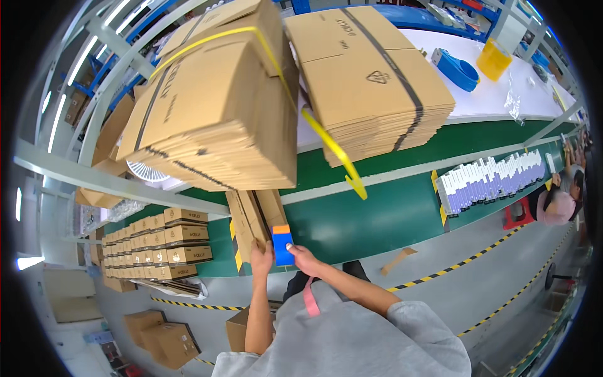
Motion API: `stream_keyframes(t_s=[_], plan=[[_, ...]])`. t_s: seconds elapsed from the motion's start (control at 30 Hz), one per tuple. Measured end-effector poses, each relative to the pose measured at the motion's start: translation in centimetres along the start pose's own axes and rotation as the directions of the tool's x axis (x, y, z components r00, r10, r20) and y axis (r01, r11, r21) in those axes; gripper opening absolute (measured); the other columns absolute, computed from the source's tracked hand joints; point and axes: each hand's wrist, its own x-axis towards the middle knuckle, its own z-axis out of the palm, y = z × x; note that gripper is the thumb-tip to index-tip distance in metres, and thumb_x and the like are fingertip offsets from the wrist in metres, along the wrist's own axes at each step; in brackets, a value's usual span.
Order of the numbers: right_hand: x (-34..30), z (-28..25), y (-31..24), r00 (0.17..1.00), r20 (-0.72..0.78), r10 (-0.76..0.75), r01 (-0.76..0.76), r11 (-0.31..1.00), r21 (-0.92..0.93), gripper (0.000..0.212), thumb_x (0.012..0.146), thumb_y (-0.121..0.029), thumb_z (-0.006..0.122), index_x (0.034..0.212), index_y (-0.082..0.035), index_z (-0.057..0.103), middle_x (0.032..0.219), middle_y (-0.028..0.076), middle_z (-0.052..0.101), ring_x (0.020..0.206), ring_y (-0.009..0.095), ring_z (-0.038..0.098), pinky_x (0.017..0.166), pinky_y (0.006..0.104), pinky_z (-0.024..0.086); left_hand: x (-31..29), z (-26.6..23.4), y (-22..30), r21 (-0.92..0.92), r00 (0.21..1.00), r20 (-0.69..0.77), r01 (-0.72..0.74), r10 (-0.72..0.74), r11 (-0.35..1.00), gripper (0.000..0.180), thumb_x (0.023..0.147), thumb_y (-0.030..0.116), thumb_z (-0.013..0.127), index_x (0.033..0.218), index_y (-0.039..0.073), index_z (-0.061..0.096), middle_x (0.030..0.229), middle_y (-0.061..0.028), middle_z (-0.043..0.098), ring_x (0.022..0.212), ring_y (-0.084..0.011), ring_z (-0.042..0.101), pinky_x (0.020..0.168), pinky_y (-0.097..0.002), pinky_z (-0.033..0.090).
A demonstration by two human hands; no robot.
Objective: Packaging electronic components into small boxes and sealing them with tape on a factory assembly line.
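Observation:
A brown cardboard box [252,217] lies lengthwise at the front of the green bench, beneath the overhanging stack. My left hand [262,256] closes on its near end, fingers at the edge. My right hand [305,260] grips a blue, block-shaped thing with an orange end [282,250], held upright just right of the box. Its exact kind does not show. A gap or dark line runs along the box's top. The box's far end is hidden under the large bundle of flattened cartons [207,113].
Another strapped carton bundle [370,75] rests on the white shelf, beside a blue tape dispenser [455,70] and yellow tape rolls [494,60]. A yellow strap [339,154] hangs down. Small boxes [182,235] are stacked left; white-and-purple packages [490,182] line up right. A person [556,204] sits at far right.

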Motion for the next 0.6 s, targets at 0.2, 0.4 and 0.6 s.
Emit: stream_keyframes(t_s=[0.2, 0.4, 0.6], plan=[[-3.1, -4.8, -5.7, 0.997, 0.015, -0.076, 0.077, 0.994, -0.076, 0.043, 0.101, -0.029, 0.054, 0.128, 0.004, 0.054, 0.116, 0.017, 0.068, 0.107, 0.026, 0.067, 0.099, 0.039, 0.05, -3.6, -6.5, 2.0, 0.201, 0.937, -0.252, -0.191, 0.24, 0.961, 0.03, 0.1, 0.016, 0.047, 0.112, -0.01, 0.058, 0.076, -0.0261, 0.065, 0.073, -0.0472, 0.062, 0.063, -0.0467, 0.051], [-11.5, -14.8, -13.4, 0.968, 0.253, 0.009, -0.113, 0.909, 0.4, 0.042, 0.096, -0.025, 0.059, 0.128, 0.003, 0.052, 0.113, 0.019, 0.066, 0.103, 0.027, 0.066, 0.096, 0.0397, 0.051, -12.6, -6.3, 8.6, 0.199, 0.908, 0.285, -0.368, 0.306, 0.908, 0.035, 0.099, 0.011, 0.046, 0.13, -0.005, 0.052, 0.085, -0.0312, 0.063, 0.077, -0.0467, 0.063, 0.064, -0.0522, 0.048], [-13.2, -17.2, -16.2, 0.79, -0.485, -0.375, 0.237, 0.917, -0.322, 0.038, 0.094, -0.027, 0.062, 0.12, -0.001, 0.054, 0.106, 0.013, 0.067, 0.096, 0.023, 0.068, 0.089, 0.0369, 0.053, -11.1, 6.2, 7.6, 0.044, 0.683, 0.596, -0.554, 0.423, 0.831, 0.043, 0.099, 0.019, 0.048, 0.137, -0.001, 0.048, 0.111, -0.0295, 0.063, 0.098, -0.0446, 0.062, 0.081, -0.051, 0.051]])
